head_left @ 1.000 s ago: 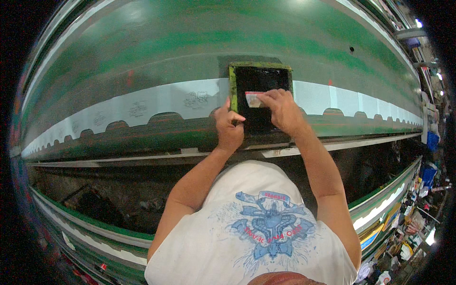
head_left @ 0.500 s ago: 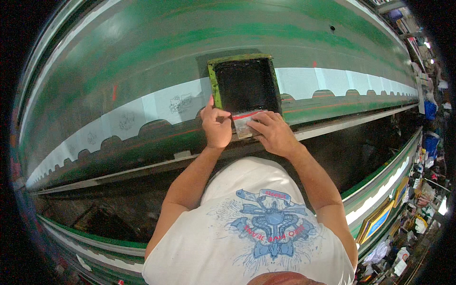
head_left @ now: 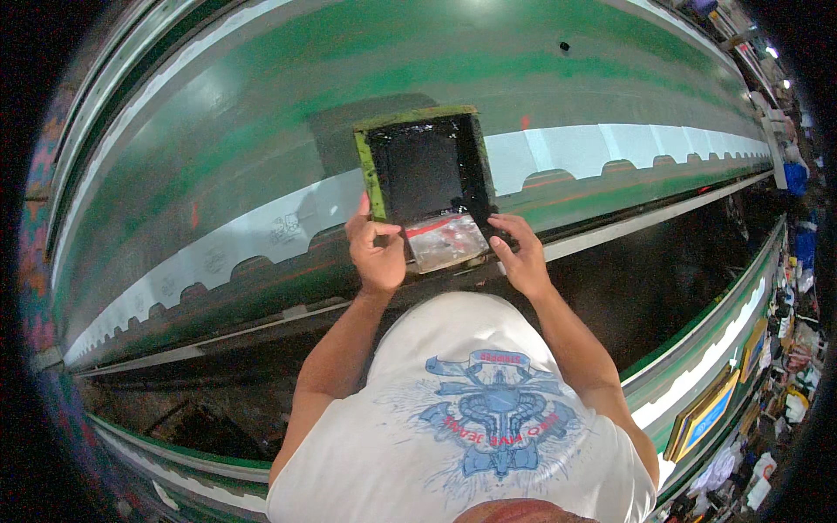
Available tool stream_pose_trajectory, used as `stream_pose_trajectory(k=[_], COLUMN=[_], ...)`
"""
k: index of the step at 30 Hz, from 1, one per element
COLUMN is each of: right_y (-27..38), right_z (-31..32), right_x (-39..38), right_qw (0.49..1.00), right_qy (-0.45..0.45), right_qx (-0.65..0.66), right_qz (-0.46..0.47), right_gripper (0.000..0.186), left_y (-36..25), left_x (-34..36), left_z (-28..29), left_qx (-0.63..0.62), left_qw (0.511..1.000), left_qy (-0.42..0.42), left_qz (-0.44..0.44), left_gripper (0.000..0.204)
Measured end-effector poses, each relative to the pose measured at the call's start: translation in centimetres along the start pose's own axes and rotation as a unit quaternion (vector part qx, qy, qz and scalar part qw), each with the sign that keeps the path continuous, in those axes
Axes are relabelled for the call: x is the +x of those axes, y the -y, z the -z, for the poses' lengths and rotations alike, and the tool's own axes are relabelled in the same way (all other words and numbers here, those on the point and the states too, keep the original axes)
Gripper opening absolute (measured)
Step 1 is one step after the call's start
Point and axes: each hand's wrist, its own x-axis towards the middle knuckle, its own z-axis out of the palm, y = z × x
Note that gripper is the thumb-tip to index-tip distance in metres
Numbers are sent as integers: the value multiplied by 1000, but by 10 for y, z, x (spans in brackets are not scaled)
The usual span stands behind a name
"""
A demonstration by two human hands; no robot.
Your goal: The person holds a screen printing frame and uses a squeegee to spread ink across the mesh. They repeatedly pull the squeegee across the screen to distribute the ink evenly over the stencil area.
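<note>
A small screen-printing frame (head_left: 370, 179) with yellow-green, paint-spotted sides and dark, wet-looking ink inside is in front of me. Its shadow falls away to the left, so the frame appears raised off the table. My left hand (head_left: 377, 251) grips the near part of its left side, thumb bent inward. At the near right corner, my right hand (head_left: 521, 254) pinches the frame between thumb and fingers. A flat, greyish squeegee-like piece (head_left: 449, 246) with a red streak rests at the frame's near end, between my hands.
A long green-and-grey printing table (head_left: 261, 96) runs across the view. White cloth strips (head_left: 602, 146) with scalloped edges lie along it, some at left bearing faint line drawings. A pale rail (head_left: 610, 234) edges the table. Framed panels (head_left: 704, 414) and clutter stand at the right.
The frame has lifted and shifted slightly left in the view. My right hand has left the squeegee-like piece and taken the frame's right corner. My left hand stays on the left side.
</note>
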Motion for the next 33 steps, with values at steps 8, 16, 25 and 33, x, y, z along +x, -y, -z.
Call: stream_pose_trajectory(k=[8, 16, 25, 33], right_y=[-50, -16, 7, -4], right_z=[104, 116, 114, 99], right_x=[14, 43, 94, 217], right_qw=[991, 901, 847, 845], right_qy=[-16, 149, 288, 320], right_qx=[-112, -277, -332, -324], right_qz=[70, 299, 298, 278], right_gripper=[35, 55, 37, 41], left_y=[-24, -29, -33, -30], left_x=[-13, -23, -23, -22], left_z=[-116, -150, -148, -147], left_qx=[-36, -35, 6, -24], left_qw=[999, 996, 987, 985], left_qy=[-25, -28, 1, 29], left_qz=[-20, 79, 158, 171], left_gripper=[26, 24, 19, 14])
